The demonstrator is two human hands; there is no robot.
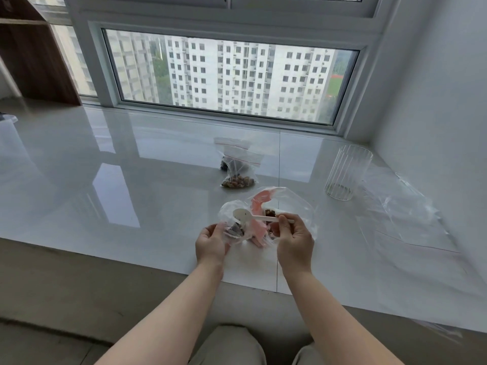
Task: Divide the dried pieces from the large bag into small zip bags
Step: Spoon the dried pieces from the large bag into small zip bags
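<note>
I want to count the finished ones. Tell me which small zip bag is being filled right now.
The small clear zip bag gripped by the left hand, under the white plastic spoon. The two other small zip bags lie untouched farther back.

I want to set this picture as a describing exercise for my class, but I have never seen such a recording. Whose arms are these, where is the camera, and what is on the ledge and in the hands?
There is no machine: a head-worn camera looks down at the person's bare arms. The right hand pinches a white plastic spoon. The left hand holds a small clear bag holding dark dried pieces. Between the hands lies a larger clear bag with pink print. Further back on the glossy white window ledge lie two filled small zip bags with red strips; to the right stand a ribbed clear glass cup and loose clear plastic sheets.
</note>
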